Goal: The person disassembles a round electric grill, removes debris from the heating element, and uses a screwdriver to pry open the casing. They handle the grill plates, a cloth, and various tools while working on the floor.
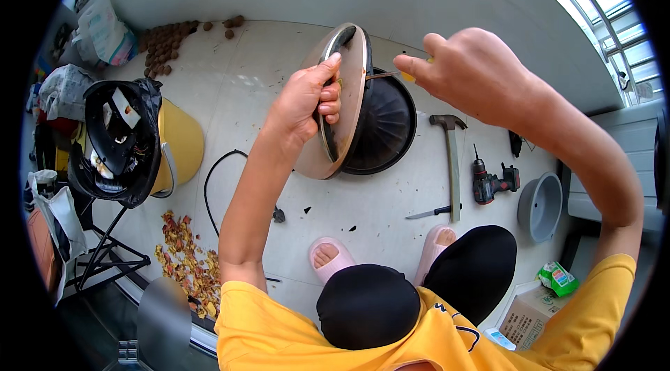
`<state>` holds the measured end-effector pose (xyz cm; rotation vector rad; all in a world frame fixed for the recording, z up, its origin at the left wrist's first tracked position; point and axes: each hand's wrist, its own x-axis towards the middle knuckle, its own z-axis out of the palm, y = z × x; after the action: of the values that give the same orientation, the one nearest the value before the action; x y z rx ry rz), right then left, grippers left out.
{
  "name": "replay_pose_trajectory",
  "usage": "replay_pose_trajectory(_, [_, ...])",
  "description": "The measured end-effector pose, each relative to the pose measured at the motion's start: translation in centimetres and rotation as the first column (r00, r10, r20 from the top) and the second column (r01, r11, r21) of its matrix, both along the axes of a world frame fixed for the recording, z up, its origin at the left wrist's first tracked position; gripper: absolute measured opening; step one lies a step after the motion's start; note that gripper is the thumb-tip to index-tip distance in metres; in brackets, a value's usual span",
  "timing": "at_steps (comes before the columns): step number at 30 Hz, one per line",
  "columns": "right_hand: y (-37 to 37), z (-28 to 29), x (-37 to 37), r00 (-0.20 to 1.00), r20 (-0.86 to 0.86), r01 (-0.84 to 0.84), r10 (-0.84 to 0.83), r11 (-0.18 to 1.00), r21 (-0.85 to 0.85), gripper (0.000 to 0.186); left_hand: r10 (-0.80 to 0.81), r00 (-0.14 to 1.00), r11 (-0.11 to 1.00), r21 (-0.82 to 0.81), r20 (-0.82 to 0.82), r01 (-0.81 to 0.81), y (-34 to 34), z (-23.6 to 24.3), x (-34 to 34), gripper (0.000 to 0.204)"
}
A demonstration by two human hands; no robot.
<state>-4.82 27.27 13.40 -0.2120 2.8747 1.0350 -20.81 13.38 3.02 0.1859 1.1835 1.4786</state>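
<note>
My left hand is closed around the dark curved handle of a round beige disc with a black rim, tilted up on its edge. My right hand grips a screwdriver, its yellow handle mostly hidden by my fingers. The thin metal shaft points left, its tip at the disc's rim; whether it sits in a gap I cannot tell. Behind the disc and partly covered by it, a black round ribbed piece rests on the floor.
Right of the work lie a claw hammer, a knife, a cordless drill and a grey basin. A yellow bucket with a black bag stands left, near dried peels and a black cable. Brown balls line the wall.
</note>
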Motion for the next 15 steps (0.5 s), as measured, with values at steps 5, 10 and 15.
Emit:
replay_pose_trajectory(5, [-1.3,3.5,-3.6,0.895,0.446,-0.058,0.033,0.997,0.043,0.005,-0.083,0.996,0.997,-0.015,-0.041,0.082,1.8,-1.4,2.5,0.032])
replay_pose_trajectory(10, [-2.9,2.6,-8.1,0.725,0.689,-0.046,0.016,0.999,0.025,0.008,-0.043,0.998,0.999,-0.004,-0.051,0.043,2.8,-3.1,3.6,0.033])
replay_pose_trajectory(15, [-1.5,-0.5,-6.8,0.709,0.705,-0.027,0.011,1.0,0.012,0.008,-0.139,0.989,0.99,-0.035,-0.04,0.138,2.7,-5.6,4.6,0.035])
